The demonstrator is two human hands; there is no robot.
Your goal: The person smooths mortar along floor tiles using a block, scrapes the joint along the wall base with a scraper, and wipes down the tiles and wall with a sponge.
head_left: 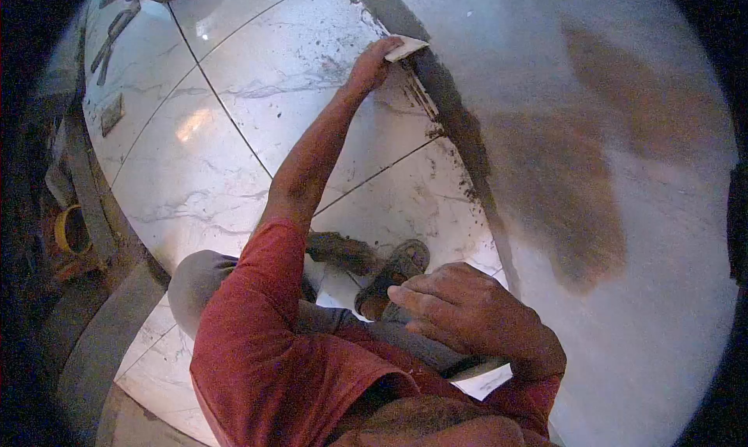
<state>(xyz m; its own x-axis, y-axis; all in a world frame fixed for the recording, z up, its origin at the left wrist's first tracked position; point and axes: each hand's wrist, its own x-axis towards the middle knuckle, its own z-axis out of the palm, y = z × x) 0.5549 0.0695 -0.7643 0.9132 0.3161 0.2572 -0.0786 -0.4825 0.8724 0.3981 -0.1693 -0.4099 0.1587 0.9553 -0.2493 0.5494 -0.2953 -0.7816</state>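
Note:
My left hand [375, 64] reaches far forward over the tiled floor, closed on a thin, flat white piece [407, 49]. The piece touches or hovers over the tile edge; I cannot tell which. Along that edge runs a dark strip of wet-looking mortar [460, 124], with smears on the nearby marble-patterned tile [312, 58]. Close to my body, my right hand [479, 311] hangs near my knee, fingers loosely bent and slightly apart, with nothing visible in them.
A sandalled foot [403, 264] rests on the tiles below me. Right of the mortar strip lies a pale floor with brown damp patches [553, 190]. Dark tools [117, 38] and a small block [113, 115] lie at the upper left. A yellow ring-shaped thing [72, 229] is at far left.

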